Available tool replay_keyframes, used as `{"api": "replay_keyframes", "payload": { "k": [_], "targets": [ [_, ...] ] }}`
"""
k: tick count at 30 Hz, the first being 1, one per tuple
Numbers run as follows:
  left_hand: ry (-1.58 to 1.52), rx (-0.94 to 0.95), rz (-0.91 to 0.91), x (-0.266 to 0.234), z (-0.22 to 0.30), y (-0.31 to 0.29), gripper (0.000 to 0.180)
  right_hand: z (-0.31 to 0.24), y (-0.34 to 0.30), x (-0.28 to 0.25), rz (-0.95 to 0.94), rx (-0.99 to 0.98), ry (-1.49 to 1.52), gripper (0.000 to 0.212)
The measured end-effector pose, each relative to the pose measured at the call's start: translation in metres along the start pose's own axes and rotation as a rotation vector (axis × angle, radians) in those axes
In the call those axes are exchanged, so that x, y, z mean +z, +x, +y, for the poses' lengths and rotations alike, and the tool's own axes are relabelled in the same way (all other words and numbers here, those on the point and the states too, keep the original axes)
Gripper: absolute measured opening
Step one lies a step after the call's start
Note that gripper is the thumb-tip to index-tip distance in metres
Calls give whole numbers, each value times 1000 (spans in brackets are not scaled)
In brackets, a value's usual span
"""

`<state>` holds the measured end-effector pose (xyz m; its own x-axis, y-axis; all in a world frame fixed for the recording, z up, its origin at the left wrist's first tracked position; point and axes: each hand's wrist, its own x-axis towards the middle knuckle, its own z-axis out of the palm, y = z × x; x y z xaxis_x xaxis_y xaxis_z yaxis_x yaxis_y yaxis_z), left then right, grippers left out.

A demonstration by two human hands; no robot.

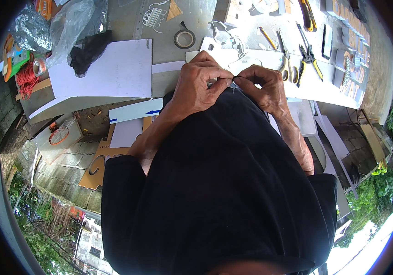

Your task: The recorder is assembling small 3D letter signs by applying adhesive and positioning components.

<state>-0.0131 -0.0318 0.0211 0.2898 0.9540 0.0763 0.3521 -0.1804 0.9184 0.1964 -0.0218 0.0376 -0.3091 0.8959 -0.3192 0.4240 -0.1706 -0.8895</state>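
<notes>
My left hand (201, 85) and my right hand (264, 87) meet at the table's near edge, close against my black shirt. Thumb and forefinger are pinched together on each, with the fingertips almost touching. Something small, pale and partly shiny shows under the fingertips, too covered to name. Just beyond the hands, thin white wires (241, 48) lie over a white cut-out board (210, 44). A roll of black tape (184, 39) lies beyond my left hand. Scissors (286, 57) and yellow-and-black pliers (307, 57) are to the right of my right hand.
A white sheet (109, 71) covers the table's left part, with black cloth (91, 52) and clear plastic bags (70, 27) on it. Red cord (27, 80) lies far left. A pencil (267, 38), a utility knife (308, 16) and cut-out letters (352, 41) are at the right.
</notes>
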Motion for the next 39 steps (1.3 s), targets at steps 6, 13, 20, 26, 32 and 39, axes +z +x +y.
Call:
{"api": "replay_keyframes", "payload": {
  "k": [6, 13, 20, 26, 32, 39],
  "targets": [
    [-77, 5, -72, 2, -8, 3, 15, -11, -9, -2, 10, 31, -122, 12],
    [-457, -435, -155, -1, -14, 0, 12, -10, -14, 9, 140, -49, -53, 15],
    [-595, -591, -158, -3, -13, 1, 18, 1, -8, 13, 163, -482, -267, 20],
    [-354, -479, -142, -7, -4, 2, 20, 1, -6, 11, 205, -555, -414, 30],
    [-26, -309, 7, -1, 7, -1, 16, 5, -5, 12, 160, -561, -460, 30],
    [143, -51, 47, 5, -1, -4, 20, 11, 0, 14, 78, -553, -493, 22]
  ]
}}
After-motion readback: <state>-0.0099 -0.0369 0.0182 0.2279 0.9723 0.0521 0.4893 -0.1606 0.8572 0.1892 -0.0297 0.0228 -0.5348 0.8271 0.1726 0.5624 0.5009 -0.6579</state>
